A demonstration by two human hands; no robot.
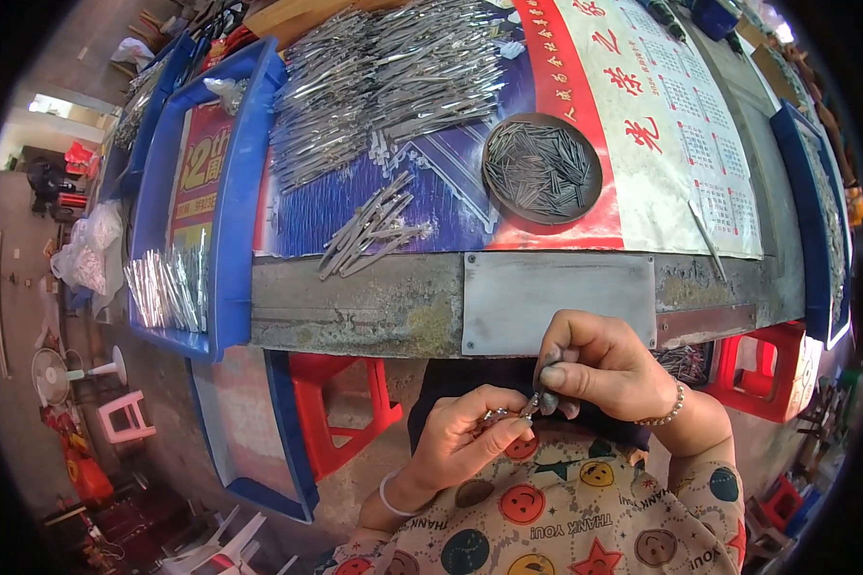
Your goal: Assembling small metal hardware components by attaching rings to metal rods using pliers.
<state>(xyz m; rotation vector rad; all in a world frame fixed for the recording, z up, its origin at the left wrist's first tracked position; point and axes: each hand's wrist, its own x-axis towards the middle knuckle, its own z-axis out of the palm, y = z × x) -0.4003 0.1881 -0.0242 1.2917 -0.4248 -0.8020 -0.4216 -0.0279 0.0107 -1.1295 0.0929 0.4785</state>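
Both hands meet just below the table's front edge. My left hand (467, 433) is closed in a pinch around small shiny metal parts (497, 415), too small to name. My right hand (599, 369) pinches a small metal piece (535, 402) close to the left fingertips; its exact kind cannot be made out. Above them, a grey metal plate (558, 299) is fixed to the table edge. A round bowl (585, 206) full of short, thin metal pieces stands beyond it. To its left lies a loose pile of slim metal strips (369, 228).
Dense rows of long metal pieces (384, 77) cover the far table. A blue tray (230, 297) with upright metal strips stands at left, another blue tray (813, 240) at right. A thin rod (708, 240) lies on the calendar sheet (681, 144). Red stools (340, 412) sit below.
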